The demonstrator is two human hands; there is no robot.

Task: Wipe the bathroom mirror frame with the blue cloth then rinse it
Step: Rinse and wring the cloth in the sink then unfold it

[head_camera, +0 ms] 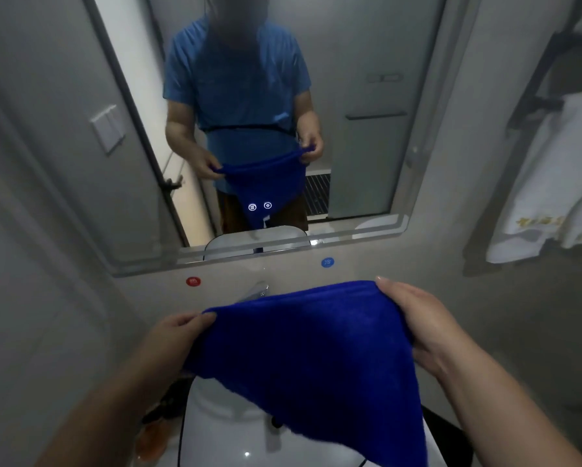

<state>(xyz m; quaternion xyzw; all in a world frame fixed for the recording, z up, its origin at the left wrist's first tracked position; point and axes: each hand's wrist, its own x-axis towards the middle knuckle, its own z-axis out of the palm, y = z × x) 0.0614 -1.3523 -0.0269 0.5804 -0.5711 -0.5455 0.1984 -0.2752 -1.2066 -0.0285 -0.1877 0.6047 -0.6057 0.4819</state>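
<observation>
I hold the blue cloth (303, 358) spread out above the white sink (222, 429). My left hand (178, 335) pinches its left corner and my right hand (414, 325) grips its right edge. The cloth hangs down in a point and hides most of the basin. Ahead, the mirror (266, 112) with its pale frame (283, 249) fills the wall and reflects a person holding the same cloth. The chrome tap (257, 289) peeks out just behind the cloth's upper edge.
A red dot (193, 281) and a blue dot (327, 262) mark the wall under the mirror. White towels (545, 183) hang on a dark rack at right. A wall switch (108, 129) is at left. Two lit icons (259, 206) glow in the mirror.
</observation>
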